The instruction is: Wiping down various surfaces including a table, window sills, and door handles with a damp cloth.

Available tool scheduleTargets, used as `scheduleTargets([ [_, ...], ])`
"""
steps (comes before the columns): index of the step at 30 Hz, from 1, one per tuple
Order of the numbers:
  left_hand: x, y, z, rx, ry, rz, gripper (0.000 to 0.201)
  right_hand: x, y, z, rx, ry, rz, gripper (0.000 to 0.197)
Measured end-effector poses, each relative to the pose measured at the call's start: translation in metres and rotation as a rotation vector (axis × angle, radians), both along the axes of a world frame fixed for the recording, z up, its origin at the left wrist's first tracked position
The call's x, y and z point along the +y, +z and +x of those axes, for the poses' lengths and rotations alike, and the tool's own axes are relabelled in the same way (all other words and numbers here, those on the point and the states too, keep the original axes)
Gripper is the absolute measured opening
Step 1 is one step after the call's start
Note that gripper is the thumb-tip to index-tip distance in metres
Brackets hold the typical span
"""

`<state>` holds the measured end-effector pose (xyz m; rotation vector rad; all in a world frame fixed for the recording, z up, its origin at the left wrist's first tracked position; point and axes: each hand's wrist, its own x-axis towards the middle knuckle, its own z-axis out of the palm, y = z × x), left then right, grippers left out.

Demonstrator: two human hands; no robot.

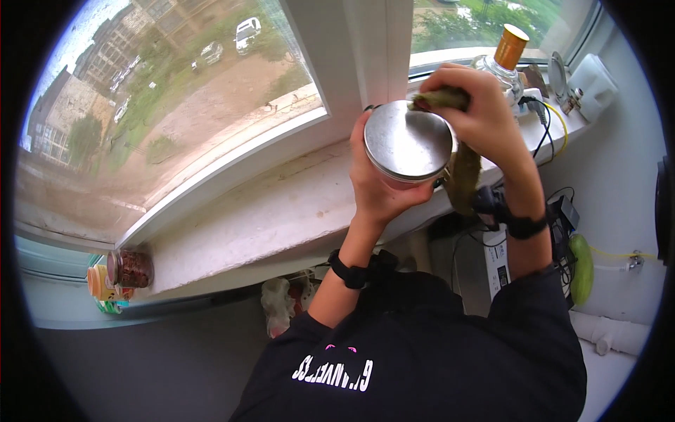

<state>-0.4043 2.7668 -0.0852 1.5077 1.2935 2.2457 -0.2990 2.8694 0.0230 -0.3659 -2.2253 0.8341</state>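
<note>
Reference: 12 o'clock is straight ahead in my view; positions are taken from its centre.

1. Nearest, at 6 o'clock, is my black shirt (422,366). A black band (348,271) circles my left wrist.
2. My left hand (383,190) grasps a jar (408,144) at 1 o'clock. Fingers curl around its left side and the thumb braces the lower right, apparently to steady it while leaving the top exposed. The silver lid faces up and hides most of the jar's body, so I cannot tell whether the base bears on the sill.
3. My right hand (485,102), at 2 o'clock, is closed on a greenish-brown cloth (464,176). A bunched end is gripped at the lid's upper right edge; the remainder hangs slack beside the jar. The short grip presumably gives control at the rim. Contact between cloth and lid cannot be confirmed.
4. Beneath the hands runs a white sill (281,205); working above it probably gives the jar a surface close by.
5. On the sill, between 1 and 2 o'clock, stands a clear bottle with a gold cap (511,48); at 2 o'clock, a white jug (594,88). Both sit toward the corner, likely for shelter from knocks.
6. Between 8 and 9 o'clock, a jar with dark red contents (135,270) sits at the sill's far end, well apart from my hands.
7. Lower down: a plastic bag (278,302) at 7 o'clock and a green gourd (581,269) between 3 and 4.
8. Farthest, through the window at 11 o'clock, is a parked white car (247,35).
</note>
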Motion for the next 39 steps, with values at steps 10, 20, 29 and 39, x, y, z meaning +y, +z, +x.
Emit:
scheduleTargets([
  [10, -0.002, 0.007, 0.004, -0.114, -0.043, -0.045, 0.101, -0.057, -0.017, 0.021, 0.146, -0.271, 0.081, 0.023],
  [20, -0.01, 0.001, -0.006, 0.295, 0.391, -0.066, 0.114, -0.068, -0.021, 0.14, 0.127, 0.209, -0.635, 0.011],
  [29, -0.045, -0.017, 0.018, 0.493, 0.461, 0.359, 0.053, -0.171, -0.042, 0.196, 0.032, -0.359, -0.921, 0.008],
  [39, -0.088, -0.024, 0.086, 0.668, -1.329, -0.373, 0.042, -0.279, -0.103, 0.135, 0.077, -0.919, -0.469, 0.007],
])
